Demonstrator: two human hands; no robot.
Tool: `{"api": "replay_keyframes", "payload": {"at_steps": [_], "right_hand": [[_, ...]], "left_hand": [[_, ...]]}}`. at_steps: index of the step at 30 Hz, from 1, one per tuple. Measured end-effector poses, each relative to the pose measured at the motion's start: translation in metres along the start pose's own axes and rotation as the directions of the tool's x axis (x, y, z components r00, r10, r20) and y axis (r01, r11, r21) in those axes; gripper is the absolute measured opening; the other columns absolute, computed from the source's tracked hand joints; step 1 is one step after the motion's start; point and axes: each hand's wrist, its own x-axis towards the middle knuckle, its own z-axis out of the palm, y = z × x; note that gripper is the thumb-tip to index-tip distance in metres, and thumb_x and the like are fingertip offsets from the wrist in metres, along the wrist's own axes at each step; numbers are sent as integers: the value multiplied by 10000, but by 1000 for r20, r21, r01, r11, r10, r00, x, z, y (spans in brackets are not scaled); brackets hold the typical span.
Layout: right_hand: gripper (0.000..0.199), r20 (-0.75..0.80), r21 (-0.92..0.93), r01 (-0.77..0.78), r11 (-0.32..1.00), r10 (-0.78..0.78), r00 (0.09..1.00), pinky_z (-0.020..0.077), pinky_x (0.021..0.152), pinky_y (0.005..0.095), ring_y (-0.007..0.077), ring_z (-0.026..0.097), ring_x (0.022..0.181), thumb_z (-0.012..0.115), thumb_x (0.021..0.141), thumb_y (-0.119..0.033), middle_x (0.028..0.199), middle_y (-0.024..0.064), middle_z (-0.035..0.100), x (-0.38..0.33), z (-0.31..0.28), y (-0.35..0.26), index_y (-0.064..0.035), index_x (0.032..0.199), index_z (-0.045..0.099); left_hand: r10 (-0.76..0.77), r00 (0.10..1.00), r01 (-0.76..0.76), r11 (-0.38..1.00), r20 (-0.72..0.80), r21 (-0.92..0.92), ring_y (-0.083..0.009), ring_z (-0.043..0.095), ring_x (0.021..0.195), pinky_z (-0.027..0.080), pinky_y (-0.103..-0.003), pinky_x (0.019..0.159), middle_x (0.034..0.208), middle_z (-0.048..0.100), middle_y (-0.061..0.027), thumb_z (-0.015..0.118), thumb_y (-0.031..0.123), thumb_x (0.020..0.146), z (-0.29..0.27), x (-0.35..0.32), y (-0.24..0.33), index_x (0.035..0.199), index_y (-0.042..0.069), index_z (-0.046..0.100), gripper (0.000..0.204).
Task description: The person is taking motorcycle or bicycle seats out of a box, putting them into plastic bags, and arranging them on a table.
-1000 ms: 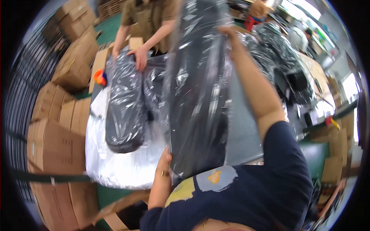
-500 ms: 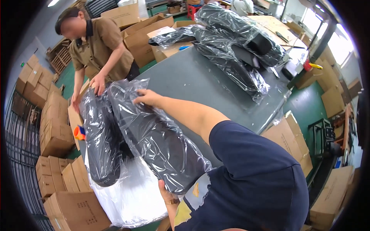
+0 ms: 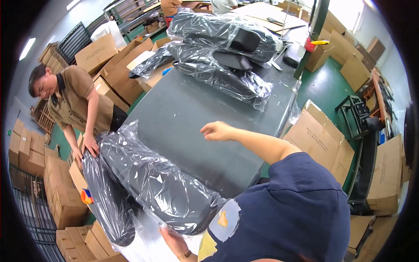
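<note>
Long black rounded cushion in clear plastic film point(image 3: 159, 187): on near-left part of flat grey surface point(image 3: 174, 122), long axis slanting from surface's left edge toward person. Left hand point(image 3: 174, 243) nearer, beside cushion's near end; grip unclear. Right hand point(image 3: 217, 131) over mid-surface, empty, fingers loosely extended.

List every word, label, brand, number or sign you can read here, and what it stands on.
None can be read out.
Carton right of centre: print, too small.
Carton at upper left: print, too small and blurred.
Carton at far right: faint print, unreadable.
Wrapped dark pad: none visible.
</note>
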Motion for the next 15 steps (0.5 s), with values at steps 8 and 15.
{"api": "replay_keyframes", "payload": {"at_steps": [8,15], "right_hand": [[216,-667,449,420,788,-17,745,485,663,218,84,591,790,540,890,-56,894,44,630,-13,-159,29,-20,1101,566],[279,-914,90,668,739,-205,351,472,810,239,128,582,939,615,831,-38,1017,56,612,32,-292,37,-40,1108,580]], "left_hand": [[672,738,-223,326,-59,918,-312,415,1156,320,-413,1000,1258,420,-203,622,166,865,89,-26,80,1298,-43,329,562],[242,942,-335,716,231,613,-276,345,1266,290,-398,1041,1362,350,-178,545,21,821,335,35,25,1395,78,271,638]]}}
